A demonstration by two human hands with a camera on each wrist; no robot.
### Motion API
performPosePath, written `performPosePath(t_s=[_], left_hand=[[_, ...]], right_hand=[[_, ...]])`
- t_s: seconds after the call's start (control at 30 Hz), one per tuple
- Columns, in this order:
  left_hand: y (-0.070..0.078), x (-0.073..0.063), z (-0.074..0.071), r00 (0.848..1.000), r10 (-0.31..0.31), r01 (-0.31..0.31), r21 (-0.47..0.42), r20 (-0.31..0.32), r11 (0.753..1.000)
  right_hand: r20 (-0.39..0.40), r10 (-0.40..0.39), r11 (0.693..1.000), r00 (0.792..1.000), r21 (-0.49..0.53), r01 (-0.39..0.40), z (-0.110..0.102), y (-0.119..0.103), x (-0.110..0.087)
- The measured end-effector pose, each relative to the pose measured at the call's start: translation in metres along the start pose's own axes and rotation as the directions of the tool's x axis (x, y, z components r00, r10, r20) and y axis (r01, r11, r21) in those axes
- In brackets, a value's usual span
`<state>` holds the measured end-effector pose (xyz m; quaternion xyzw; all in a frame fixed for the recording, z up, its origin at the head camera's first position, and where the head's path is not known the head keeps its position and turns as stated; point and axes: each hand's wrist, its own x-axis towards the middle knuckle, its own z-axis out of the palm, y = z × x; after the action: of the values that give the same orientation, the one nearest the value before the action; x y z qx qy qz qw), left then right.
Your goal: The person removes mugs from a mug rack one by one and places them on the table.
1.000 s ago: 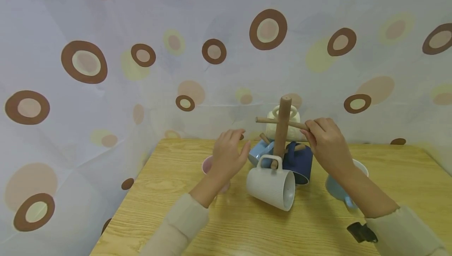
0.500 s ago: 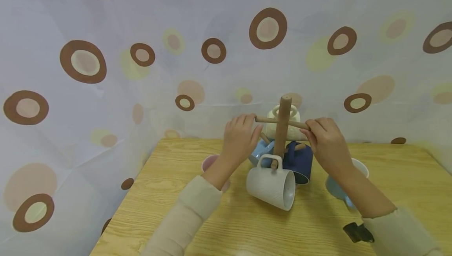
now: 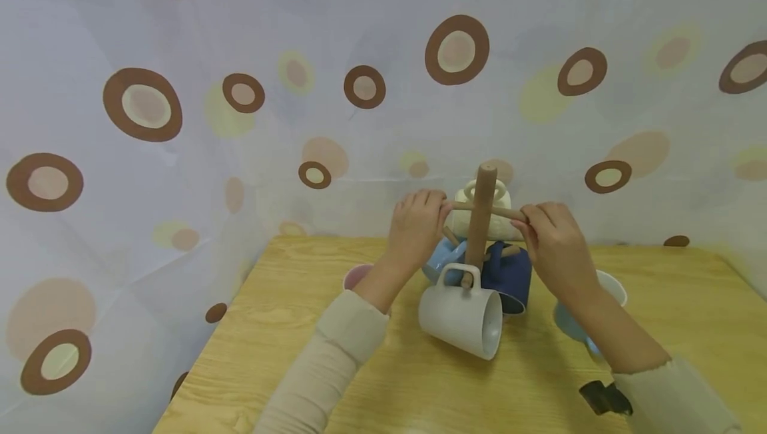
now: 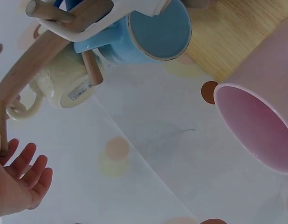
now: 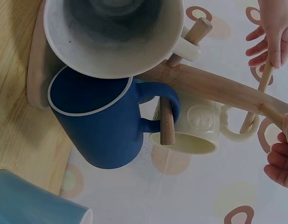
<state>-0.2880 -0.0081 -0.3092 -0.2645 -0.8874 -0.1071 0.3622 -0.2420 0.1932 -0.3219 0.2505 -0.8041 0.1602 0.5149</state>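
Observation:
A wooden mug tree [image 3: 479,224] stands on the table with mugs hanging from its lower pegs. My left hand [image 3: 416,231] pinches the left end of its upper crossbar [image 3: 505,212] between thumb and fingers, the other fingers loosely bent in the left wrist view. At the bar's right end, my right hand [image 3: 554,247] grips with thumb and curled fingers. Below hang a white ribbed mug [image 3: 458,317], a navy mug [image 5: 99,123] and a light blue mug [image 4: 158,32]. A cream mug [image 5: 193,119] hangs at the back, partly hidden by the post.
A pink mug [image 4: 260,107] stands on the wooden table [image 3: 287,327] at left, mostly behind my left forearm. Another light blue mug [image 3: 569,322] is at right, partly covered by my right wrist. A patterned sheet [image 3: 383,134] backs the table.
My left hand has moved right and up from open air to the crossbar's left end, which it now pinches. The right hand keeps its hold, and the mugs have not moved.

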Motion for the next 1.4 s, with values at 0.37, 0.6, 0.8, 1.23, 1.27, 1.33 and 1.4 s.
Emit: performPosePath(t_s=[0.37, 0.6, 0.8, 1.23, 1.27, 1.33, 1.4], left_hand=[[-0.0010, 0.0027, 0.0004, 0.998, 0.050, -0.052, -0.065, -0.032, 0.997], [-0.0030, 0.0024, 0.0035, 0.996, 0.076, -0.077, -0.024, -0.046, 0.997], [-0.0041, 0.0035, 0.0046, 0.993, 0.091, -0.093, -0.022, -0.078, 0.995], [-0.0044, 0.0018, 0.0071, 0.991, 0.106, -0.108, -0.024, -0.077, 0.994], [-0.0045, 0.0019, 0.0075, 0.991, 0.106, -0.108, -0.021, -0.077, 0.994], [-0.0047, 0.0020, 0.0079, 0.991, 0.103, -0.105, -0.017, -0.081, 0.994], [-0.0050, 0.0020, 0.0089, 0.992, 0.097, -0.100, -0.022, -0.083, 0.995]], right_hand=[[-0.011, 0.003, 1.000, 1.000, -0.013, -0.004, 0.0000, 0.0004, -0.0005], [-0.018, 0.022, 0.999, 1.000, -0.022, -0.023, 0.0011, -0.0039, -0.0002], [0.003, 0.031, 0.999, 1.000, -0.036, -0.031, 0.0003, -0.0054, 0.0021], [0.024, 0.049, 0.999, 0.999, -0.016, -0.049, 0.0008, -0.0045, 0.0004], [0.023, 0.051, 0.999, 0.998, -0.012, -0.051, 0.0009, -0.0046, 0.0004], [0.021, 0.053, 0.999, 0.998, -0.007, -0.053, 0.0013, -0.0047, 0.0005], [0.020, 0.056, 0.998, 0.998, -0.004, -0.056, 0.0014, -0.0052, 0.0006]])
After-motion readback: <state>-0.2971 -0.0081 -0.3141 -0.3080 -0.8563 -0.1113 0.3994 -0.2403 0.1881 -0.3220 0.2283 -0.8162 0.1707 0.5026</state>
